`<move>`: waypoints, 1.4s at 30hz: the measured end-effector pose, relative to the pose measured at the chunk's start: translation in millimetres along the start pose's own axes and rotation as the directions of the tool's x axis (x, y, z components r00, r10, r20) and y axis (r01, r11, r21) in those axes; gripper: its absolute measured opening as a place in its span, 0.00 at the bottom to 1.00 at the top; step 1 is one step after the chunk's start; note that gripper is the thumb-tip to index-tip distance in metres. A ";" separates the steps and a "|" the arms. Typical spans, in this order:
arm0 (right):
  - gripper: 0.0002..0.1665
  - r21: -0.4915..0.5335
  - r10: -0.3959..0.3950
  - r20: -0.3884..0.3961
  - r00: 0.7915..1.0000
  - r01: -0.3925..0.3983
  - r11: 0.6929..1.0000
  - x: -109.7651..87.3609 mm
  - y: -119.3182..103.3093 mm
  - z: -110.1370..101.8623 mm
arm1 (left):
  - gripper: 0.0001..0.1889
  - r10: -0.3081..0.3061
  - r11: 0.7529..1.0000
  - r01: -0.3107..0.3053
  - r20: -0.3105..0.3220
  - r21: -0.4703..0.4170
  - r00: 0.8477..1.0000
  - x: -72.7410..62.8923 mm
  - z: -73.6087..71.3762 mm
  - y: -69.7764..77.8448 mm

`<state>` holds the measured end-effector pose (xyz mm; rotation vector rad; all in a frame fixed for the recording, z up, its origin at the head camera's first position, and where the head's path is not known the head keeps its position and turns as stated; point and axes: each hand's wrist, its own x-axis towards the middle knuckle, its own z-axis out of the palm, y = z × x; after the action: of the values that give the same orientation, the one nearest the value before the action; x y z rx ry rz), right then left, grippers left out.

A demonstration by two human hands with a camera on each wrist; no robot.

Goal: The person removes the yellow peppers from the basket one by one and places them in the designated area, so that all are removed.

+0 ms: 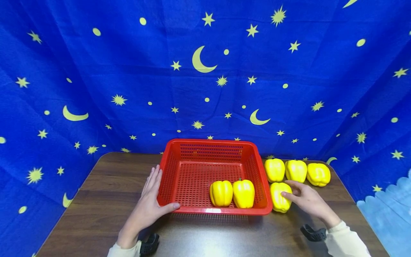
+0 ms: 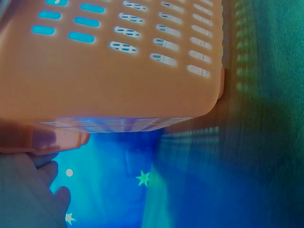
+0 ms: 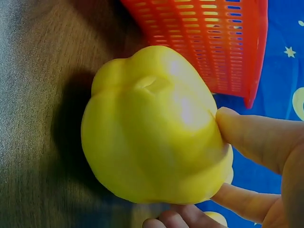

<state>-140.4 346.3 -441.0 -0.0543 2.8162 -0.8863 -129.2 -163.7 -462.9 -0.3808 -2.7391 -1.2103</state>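
Observation:
A red plastic basket (image 1: 208, 211) with slotted walls stands on the table, two yellow bell peppers (image 1: 221, 193) inside near its front right. At its front left corner my left hand (image 1: 148, 203) rests with straight fingers along the left side and the thumb on the front rim. In the left wrist view, part of that hand (image 2: 28, 190) shows below the basket wall (image 2: 109, 90). Right of the basket, my right hand (image 1: 309, 200) pinches another yellow bell pepper (image 1: 280, 197). The right wrist view shows thumb and fingers on one side of this pepper (image 3: 152, 133).
Behind the held pepper, three more yellow bell peppers (image 1: 296, 171) sit in a row at the table's back right. The brown wooden table (image 1: 106, 200) backs onto a blue curtain (image 1: 154, 85) with moons and stars. A light blue cloth (image 1: 390, 205) hangs at the far right.

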 end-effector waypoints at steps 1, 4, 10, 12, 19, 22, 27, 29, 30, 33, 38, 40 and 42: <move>0.44 -0.005 -0.010 -0.008 1.000 0.010 1.000 0.1 0.2 0.7 | 0.64 0.000 1.000 0.000 0.001 0.002 1.000 -0.2 0.2 -0.3; 0.44 0.005 -0.029 -0.010 1.000 0.029 1.000 -0.3 1.1 2.1 | 0.64 0.001 1.000 -0.001 -0.002 0.007 1.000 -0.9 1.1 -1.2; 0.45 0.081 -0.054 0.018 0.998 0.052 0.995 -0.3 0.0 0.7 | 0.64 -0.014 1.000 0.014 0.006 0.002 1.000 -0.4 0.7 -0.7; 0.43 0.107 -0.072 0.014 0.997 0.070 0.992 -0.1 -0.4 0.3 | 0.64 -0.017 1.000 0.017 0.010 -0.001 1.000 -0.2 0.4 -0.2; 0.39 0.147 -0.114 0.003 0.993 0.112 0.983 0.8 -1.2 -0.9 | 0.64 0.008 1.000 -0.008 0.001 -0.003 1.000 -0.1 -0.1 0.5; 0.39 0.131 -0.107 -0.008 0.994 0.107 0.986 -1.4 -4.8 -4.3 | 0.64 0.010 1.000 -0.010 -0.001 -0.003 1.000 0.3 -0.1 0.1; 0.38 0.125 -0.123 -0.067 0.990 0.131 0.984 -5.3 -19.8 -12.3 | 0.64 0.006 1.000 -0.006 -0.001 0.002 1.000 0.5 0.0 -0.2; 0.36 0.145 -0.147 -0.090 0.985 0.159 0.977 -5.9 -29.0 -14.8 | 0.64 0.001 1.000 -0.001 0.000 0.002 1.000 0.1 0.1 -0.3; 0.35 0.156 -0.157 -0.096 0.983 0.171 0.973 -6.3 -34.2 -16.0 | 0.64 -0.001 1.000 0.001 0.000 0.003 1.000 0.0 0.0 -0.3; 0.33 0.184 -0.185 -0.112 0.976 0.204 0.962 -6.9 -49.8 -18.5 | 0.64 -0.003 1.000 0.003 0.000 0.007 1.000 -0.2 0.1 -0.3; 0.33 0.190 -0.214 -0.112 0.970 0.232 0.954 -3.5 -73.7 -19.0 | 0.64 -0.001 1.000 0.001 -0.002 0.008 1.000 -0.5 0.0 -0.1; 0.33 0.197 -0.232 -0.109 0.967 0.250 0.948 -0.9 -82.0 -17.8 | 0.64 0.004 1.000 -0.004 -0.003 0.007 1.000 -0.5 0.0 -0.1; 0.32 0.206 -0.253 -0.107 0.962 0.270 0.941 2.3 -89.7 -16.2 | 0.64 0.005 1.000 -0.005 -0.003 0.007 1.000 -0.3 0.0 -0.3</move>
<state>-147.7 281.6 -377.2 -0.3789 2.8053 -1.2786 -129.0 -163.9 -463.1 -0.3852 -2.7380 -1.1982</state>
